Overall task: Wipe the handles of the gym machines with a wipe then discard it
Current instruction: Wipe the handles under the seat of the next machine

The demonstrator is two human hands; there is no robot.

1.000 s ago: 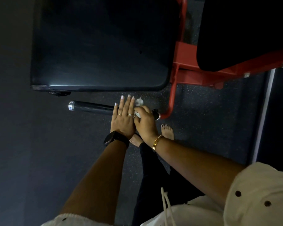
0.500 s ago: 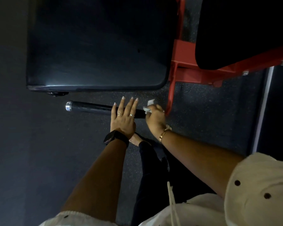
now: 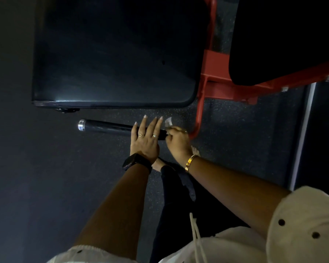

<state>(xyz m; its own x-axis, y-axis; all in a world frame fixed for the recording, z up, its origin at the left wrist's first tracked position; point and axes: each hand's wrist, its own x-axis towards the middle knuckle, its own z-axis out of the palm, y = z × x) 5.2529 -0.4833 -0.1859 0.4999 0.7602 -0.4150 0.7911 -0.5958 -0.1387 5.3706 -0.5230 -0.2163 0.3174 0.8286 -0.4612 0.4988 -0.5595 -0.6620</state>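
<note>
A black handle (image 3: 106, 127) with a silver end cap sticks out leftward from the red machine frame (image 3: 199, 118), just below the black seat pad. My left hand (image 3: 145, 140) rests flat on the handle's right part, fingers straight. My right hand (image 3: 177, 143) grips a white wipe (image 3: 168, 122) around the handle's inner end, close to the red tube. Most of the wipe is hidden inside the fist.
A large black seat pad (image 3: 118, 54) fills the upper left. A second black pad (image 3: 285, 38) sits at the upper right on the red frame. Dark speckled rubber floor (image 3: 245, 130) lies below. My bare feet (image 3: 160, 165) and dark trousers are under my arms.
My right hand slid the wipe rightward along the handle to its end by the red tube. My left hand stayed flat on the handle.
</note>
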